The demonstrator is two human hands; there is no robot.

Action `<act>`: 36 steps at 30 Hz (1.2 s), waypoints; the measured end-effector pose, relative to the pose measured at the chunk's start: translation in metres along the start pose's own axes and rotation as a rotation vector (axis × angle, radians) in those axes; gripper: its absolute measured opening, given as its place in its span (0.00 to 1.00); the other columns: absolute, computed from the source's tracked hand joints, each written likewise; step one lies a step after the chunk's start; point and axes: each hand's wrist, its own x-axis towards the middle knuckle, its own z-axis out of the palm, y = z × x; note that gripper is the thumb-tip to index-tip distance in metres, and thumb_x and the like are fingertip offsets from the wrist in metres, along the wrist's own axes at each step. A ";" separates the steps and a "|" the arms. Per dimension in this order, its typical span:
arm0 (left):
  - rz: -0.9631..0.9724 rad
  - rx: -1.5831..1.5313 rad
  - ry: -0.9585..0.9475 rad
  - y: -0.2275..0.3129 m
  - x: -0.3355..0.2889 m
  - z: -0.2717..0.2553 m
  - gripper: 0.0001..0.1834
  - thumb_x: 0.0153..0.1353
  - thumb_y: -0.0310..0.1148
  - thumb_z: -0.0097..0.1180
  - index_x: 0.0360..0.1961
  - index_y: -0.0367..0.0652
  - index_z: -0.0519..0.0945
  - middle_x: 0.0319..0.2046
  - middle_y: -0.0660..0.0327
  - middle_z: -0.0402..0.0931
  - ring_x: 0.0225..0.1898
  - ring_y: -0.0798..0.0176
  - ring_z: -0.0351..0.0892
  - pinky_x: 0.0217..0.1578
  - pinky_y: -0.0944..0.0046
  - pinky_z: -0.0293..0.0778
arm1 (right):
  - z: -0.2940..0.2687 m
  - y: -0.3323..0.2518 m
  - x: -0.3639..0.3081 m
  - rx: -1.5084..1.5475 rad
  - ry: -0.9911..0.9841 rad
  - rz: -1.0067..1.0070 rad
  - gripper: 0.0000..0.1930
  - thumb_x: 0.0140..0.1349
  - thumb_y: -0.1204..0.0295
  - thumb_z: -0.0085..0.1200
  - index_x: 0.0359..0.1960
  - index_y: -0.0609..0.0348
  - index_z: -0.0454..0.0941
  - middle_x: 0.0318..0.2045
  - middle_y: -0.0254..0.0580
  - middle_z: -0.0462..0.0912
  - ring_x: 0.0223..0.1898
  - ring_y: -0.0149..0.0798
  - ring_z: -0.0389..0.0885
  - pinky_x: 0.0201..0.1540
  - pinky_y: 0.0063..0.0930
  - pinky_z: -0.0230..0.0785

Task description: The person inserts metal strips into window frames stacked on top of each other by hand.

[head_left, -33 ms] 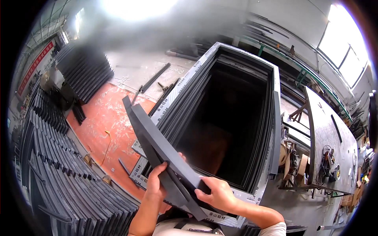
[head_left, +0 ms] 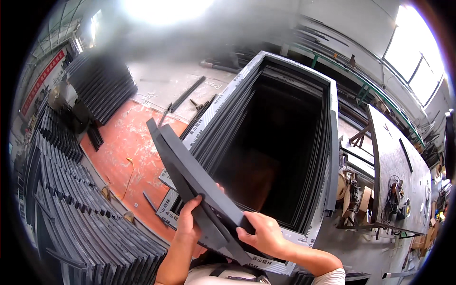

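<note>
Near the bottom edge, the left hand (head_left: 189,223) and the right hand (head_left: 264,233) each clamp the near end of a long dark grey metal bar (head_left: 190,175), which slants up and away to the far left. Just beyond stands a large grey-edged door frame (head_left: 332,123), stacked several deep. Rows of dark frames (head_left: 71,209) lean at left beside an orange floor (head_left: 128,142); a cluttered surface (head_left: 389,152) stands right.

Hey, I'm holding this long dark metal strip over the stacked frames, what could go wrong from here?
The long dark grey metal profile is gripped only at its near end by the left hand and right hand, so its far tip may swing and dip. It could scrape the stacked dark rectangular frames.
</note>
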 end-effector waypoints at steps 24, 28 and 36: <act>0.488 -0.030 0.455 0.088 -0.045 -0.118 0.11 0.65 0.34 0.58 0.43 0.38 0.81 0.36 0.57 0.84 0.37 0.57 0.83 0.39 0.58 0.80 | 0.009 0.008 0.043 -0.181 -0.081 -0.022 0.23 0.61 0.62 0.60 0.52 0.62 0.71 0.35 0.51 0.82 0.39 0.54 0.80 0.41 0.46 0.73; 0.534 0.024 0.508 0.088 -0.068 -0.116 0.13 0.62 0.35 0.60 0.44 0.37 0.81 0.36 0.55 0.84 0.37 0.56 0.83 0.40 0.58 0.80 | 0.011 -0.006 0.066 -0.363 -0.307 -0.041 0.18 0.68 0.59 0.53 0.47 0.63 0.73 0.27 0.48 0.82 0.37 0.52 0.80 0.39 0.46 0.73; 0.553 -0.168 0.532 0.091 -0.109 -0.144 0.15 0.63 0.36 0.59 0.47 0.38 0.81 0.41 0.57 0.84 0.39 0.56 0.84 0.44 0.55 0.81 | 0.029 0.014 0.156 -0.759 -0.058 -1.019 0.20 0.57 0.69 0.58 0.53 0.44 0.76 0.56 0.44 0.75 0.63 0.42 0.70 0.64 0.37 0.65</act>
